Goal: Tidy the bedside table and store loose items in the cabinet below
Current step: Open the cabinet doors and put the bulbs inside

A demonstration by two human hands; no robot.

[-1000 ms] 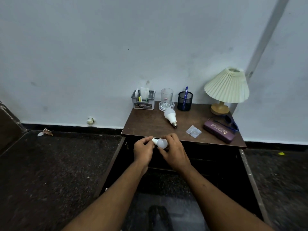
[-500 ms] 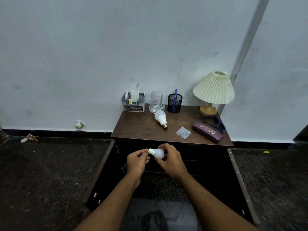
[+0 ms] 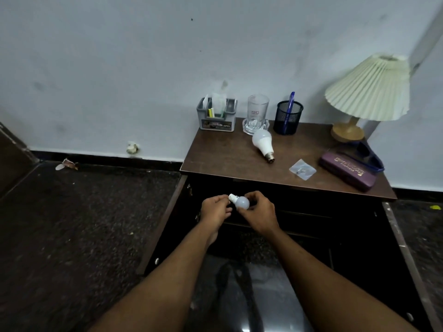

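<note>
two light bulbs: one small bulb [image 3: 241, 202] held in front of the counter [image 3: 223, 156], one larger bulb [image 3: 263, 143] lying on it. one lamp [image 3: 366, 92] at the counter's 2 o'clock corner. one glass [image 3: 258, 110], one mesh pen cup [image 3: 287, 117] holding one blue pen [image 3: 290, 101], one grey organiser [image 3: 217, 116], all along 12 o'clock. one purple case [image 3: 347, 170], one pair of sunglasses [image 3: 369, 156], one clear packet [image 3: 302, 169]. two hands: left hand [image 3: 214, 212], right hand [image 3: 260, 215].
</note>
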